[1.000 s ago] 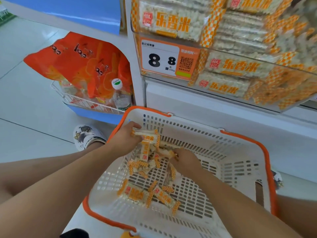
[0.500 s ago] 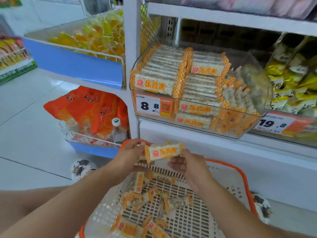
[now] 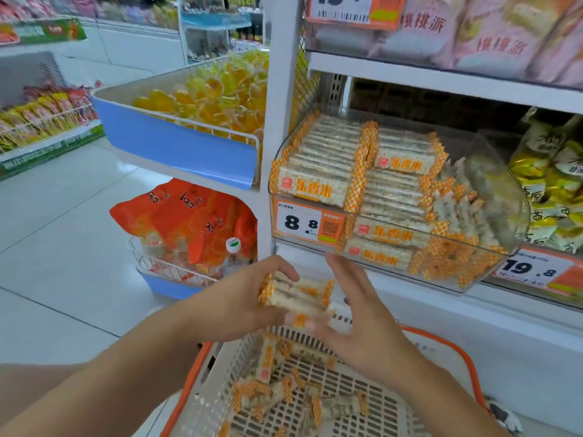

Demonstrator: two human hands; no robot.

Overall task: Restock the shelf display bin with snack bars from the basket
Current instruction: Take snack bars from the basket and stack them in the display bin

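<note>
Right now the left hand (image 3: 239,298) grips a small stack of snack bars (image 3: 296,294), fingers curled over the top edge and thumb underneath. How many bars are in the stack is hard to tell through the blur. The right hand (image 3: 362,326) has its fingers straight and spread, palm toward the stack's right end, fingertips touching or almost touching the wrappers; which of the 2 cannot be told.

Both hands are raised above the basket (image 3: 202,383), a white slotted one with an orange rim. More loose bars (image 3: 284,392) in orange-checked wrappers lie scattered across its bottom.

Just above and to the right of the hands, the clear display bin (image 3: 492,171) sits on the white shelf (image 3: 441,80). Its left and middle parts hold neat rows of the same bars, stacked flat with labels facing out, while the right part holds a looser heap. A price tag (image 3: 310,223) on the bin front reads 8.8. A second tag (image 3: 533,268) further right reads 19.8, below yellow packets (image 3: 549,181).

To the left of the shelf post, a blue-fronted tray holds yellow sweets (image 3: 208,99). Below it, orange bags (image 3: 189,216) rest in a wire rack, with a bottle (image 3: 232,247) beside them. Pink packets (image 3: 492,33) fill the top shelf.
</note>
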